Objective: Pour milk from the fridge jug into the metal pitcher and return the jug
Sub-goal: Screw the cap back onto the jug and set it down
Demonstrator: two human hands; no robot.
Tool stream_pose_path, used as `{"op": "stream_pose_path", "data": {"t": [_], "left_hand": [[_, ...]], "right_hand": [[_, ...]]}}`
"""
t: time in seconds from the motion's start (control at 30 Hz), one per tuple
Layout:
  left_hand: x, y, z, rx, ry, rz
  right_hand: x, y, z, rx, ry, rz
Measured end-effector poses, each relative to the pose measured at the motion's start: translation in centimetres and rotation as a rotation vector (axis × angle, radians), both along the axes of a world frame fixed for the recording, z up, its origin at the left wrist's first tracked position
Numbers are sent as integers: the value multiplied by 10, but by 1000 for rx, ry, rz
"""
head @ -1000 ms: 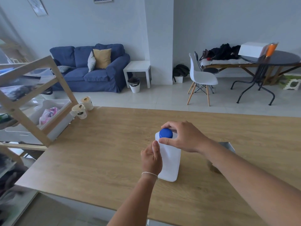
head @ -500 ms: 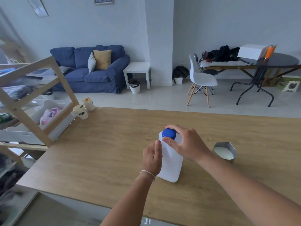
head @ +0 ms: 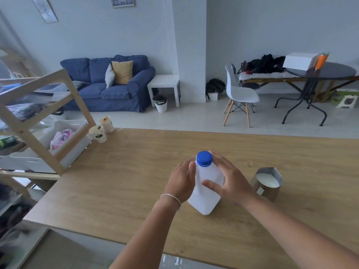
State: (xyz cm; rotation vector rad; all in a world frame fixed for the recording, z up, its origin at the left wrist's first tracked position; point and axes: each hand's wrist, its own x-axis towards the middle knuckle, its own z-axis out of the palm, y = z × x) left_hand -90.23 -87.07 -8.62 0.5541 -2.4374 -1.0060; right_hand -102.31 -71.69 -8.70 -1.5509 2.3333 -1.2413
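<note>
The left hand's fingers [head: 191,167] curl against the left side of the jug [head: 206,189], thumb up near its neck. The right hand [head: 231,183] wraps the jug's right side, its thumb pressed across the front face and the other fingers behind the shoulder, so both hands hold the jug. The left hand [head: 180,181] has a thin band at the wrist. The jug is white, tilted slightly, with its base on the desk [head: 116,191] and a blue cap [head: 204,158] on top. Just right of the right hand stands the metal pitcher [head: 267,184], filled with milk, apart from the jug. 2 paper cups [head: 101,130] sit at the desk's far left corner, beside a wooden shelf [head: 38,121].
</note>
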Motion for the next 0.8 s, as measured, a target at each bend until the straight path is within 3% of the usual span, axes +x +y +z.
{"op": "stream_pose_path", "data": {"t": [0.17, 0.8], "left_hand": [[-10, 0, 11, -198, -107, -30], [-57, -21, 33, -185, -393, -163]], "right_hand": [[-11, -5, 1, 65, 48, -38], [-65, -30, 6, 169, -15, -142]]}}
